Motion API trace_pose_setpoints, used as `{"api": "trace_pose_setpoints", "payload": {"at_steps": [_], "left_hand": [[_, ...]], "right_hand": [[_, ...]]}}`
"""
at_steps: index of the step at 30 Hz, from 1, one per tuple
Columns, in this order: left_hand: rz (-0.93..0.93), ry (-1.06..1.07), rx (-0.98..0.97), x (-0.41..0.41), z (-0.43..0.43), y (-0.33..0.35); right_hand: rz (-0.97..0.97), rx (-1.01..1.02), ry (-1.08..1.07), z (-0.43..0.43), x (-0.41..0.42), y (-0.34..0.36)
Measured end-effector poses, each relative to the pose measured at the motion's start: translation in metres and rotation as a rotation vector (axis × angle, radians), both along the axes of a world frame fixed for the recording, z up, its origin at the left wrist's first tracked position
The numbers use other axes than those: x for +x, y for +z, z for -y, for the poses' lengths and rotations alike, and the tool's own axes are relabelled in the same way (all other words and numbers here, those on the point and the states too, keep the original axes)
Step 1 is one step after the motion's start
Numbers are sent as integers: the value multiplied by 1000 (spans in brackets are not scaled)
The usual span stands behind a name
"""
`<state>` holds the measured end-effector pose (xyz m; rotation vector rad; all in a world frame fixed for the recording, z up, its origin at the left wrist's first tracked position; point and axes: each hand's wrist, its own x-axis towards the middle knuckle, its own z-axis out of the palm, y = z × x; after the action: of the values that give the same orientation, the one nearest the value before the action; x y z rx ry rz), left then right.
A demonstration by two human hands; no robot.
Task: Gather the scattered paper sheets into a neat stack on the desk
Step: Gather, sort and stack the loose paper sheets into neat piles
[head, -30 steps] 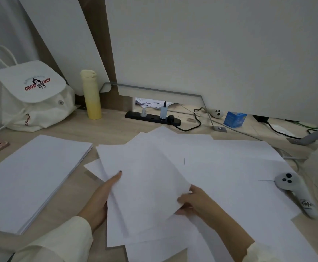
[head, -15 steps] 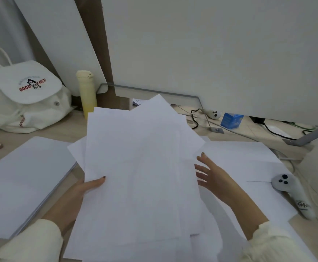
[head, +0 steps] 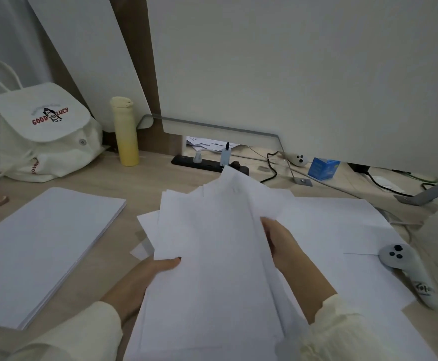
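The fanned bundle of sheets (head: 212, 269) is held just above the desk (head: 139, 183) between both hands. The left hand (head: 145, 280) grips its left edge, thumb pressed on top, and the right hand (head: 283, 246) clasps the right edge, fingers hidden under the paper. Half a second ago the right hand was spread, clear of the bundle, which stood higher. Farther right lie loose sheets (head: 342, 225), and at the left is the neat stack (head: 43, 246).

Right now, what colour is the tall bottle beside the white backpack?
The bottle is pale yellow, deeper yellow toward its base; the head view shows it.
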<state>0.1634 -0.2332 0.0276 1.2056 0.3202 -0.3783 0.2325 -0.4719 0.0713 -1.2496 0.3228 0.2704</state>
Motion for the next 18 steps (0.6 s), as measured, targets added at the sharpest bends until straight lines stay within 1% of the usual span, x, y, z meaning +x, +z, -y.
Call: {"api": "trace_pose_setpoints", "payload": {"at_steps": [3,5,7,9,12,14,16,18], "left_hand": [[44,76,-28,5,-2,-3],[41,76,-40,1,-4,0],[25,47,-81,-5,-4,2],[-11,41,-75,-8,-2,-1],[-52,35,-23,-9,6,-2],[-60,61,7,-8,6,-3],[-53,81,37,-6,1,-4],[-44,101,77,-5,-8,-5]], "right_hand": [[-55,-207,85,5,-8,-10],[-3,-307,89,7,-13,-14],[131,-333,-5,7,-9,-15],[267,-367,-112,4,-2,-13],[462,-398,-273,2,8,-3],[580,-400,-371,7,9,16],[665,-370,-394,13,8,43],[714,-295,-329,21,0,73]]}}
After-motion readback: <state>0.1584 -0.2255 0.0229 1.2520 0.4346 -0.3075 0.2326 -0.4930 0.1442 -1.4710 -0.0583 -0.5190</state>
